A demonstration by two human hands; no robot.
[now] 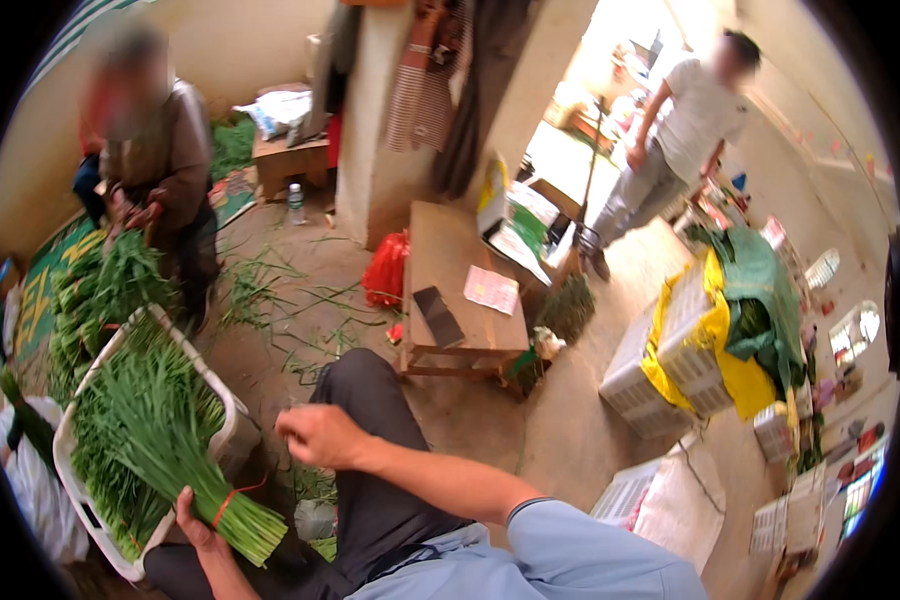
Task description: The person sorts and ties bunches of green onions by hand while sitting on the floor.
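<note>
My left hand [202, 536] grips a bundle of long green leafy stalks, likely garlic chives [221, 499], near its cut ends. A thin red tie [232, 501] circles the stalks, one loose end sticking out. The leaves stretch over a white plastic crate [232, 420] filled with more greens [97, 442]. Over my knee, my right hand [319, 435] is raised, its fingers curled inward and nothing visible in them. It is apart from the bundle, and slight blur softens its fingertips.
A low wooden table [439, 225] bears a phone [439, 316] and a pink paper [491, 289]. A person [157, 150] handles greens at the left; another person [697, 112] stands by the doorway. Stacked crates [675, 345] stand right. Loose leaves [259, 289] litter the floor.
</note>
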